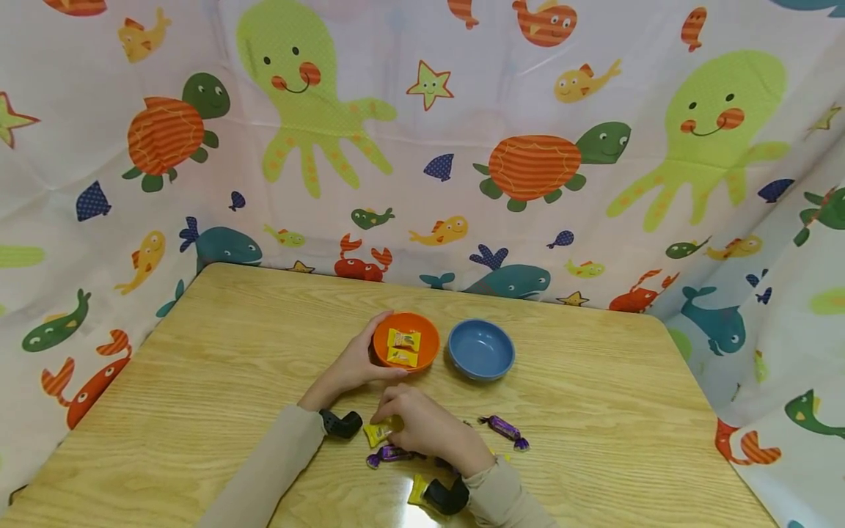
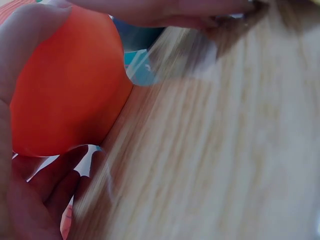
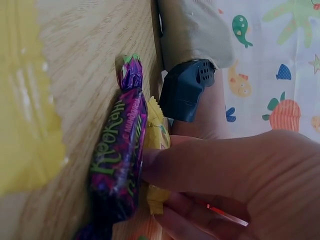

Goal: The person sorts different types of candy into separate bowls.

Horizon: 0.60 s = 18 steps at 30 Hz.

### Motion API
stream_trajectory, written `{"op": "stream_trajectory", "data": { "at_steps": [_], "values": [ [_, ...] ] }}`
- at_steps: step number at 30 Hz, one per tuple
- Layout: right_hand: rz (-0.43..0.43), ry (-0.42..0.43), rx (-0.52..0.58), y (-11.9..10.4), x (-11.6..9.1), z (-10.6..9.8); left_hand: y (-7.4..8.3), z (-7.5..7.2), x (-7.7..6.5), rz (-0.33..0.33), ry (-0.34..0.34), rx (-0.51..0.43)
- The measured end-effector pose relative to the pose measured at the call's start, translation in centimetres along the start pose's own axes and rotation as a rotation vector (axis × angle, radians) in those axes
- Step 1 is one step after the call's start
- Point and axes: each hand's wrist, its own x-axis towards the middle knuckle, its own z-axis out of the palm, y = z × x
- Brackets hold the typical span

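Note:
My left hand (image 1: 353,363) holds an orange bowl (image 1: 428,339) by its side, thumb at the near rim and fingers around the far left. Two yellow-wrapped candies (image 1: 403,348) lie inside that bowl. In the left wrist view the bowl's orange wall (image 2: 70,90) sits between thumb and fingers. Nearer the front, my right hand (image 1: 422,422) pinches a yellow-wrapped candy (image 3: 157,131) between thumb and fingers, close over the table. Right beside it lies a purple-wrapped candy (image 3: 119,150) with twisted ends, also seen in the head view, left of the right wrist.
A blue bowl (image 1: 481,348) stands just right of the orange one. Another purple candy (image 1: 505,428) lies right of my right hand, and a yellow candy (image 1: 417,490) is partly behind the wrist camera. A patterned curtain (image 1: 409,169) borders the wooden table (image 1: 594,411).

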Motion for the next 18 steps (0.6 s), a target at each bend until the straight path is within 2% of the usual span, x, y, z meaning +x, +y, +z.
{"op": "stream_trajectory", "data": {
  "at_steps": [14, 18],
  "values": [
    [-0.005, 0.001, -0.052, -0.2, 0.1, -0.2, 0.2, -0.1, 0.1, 0.01, -0.007, 0.003],
    [-0.042, 0.018, -0.062, -0.3, 0.2, -0.4, -1.7, 0.0, 0.6, 0.016, 0.001, 0.015]
  ]
}}
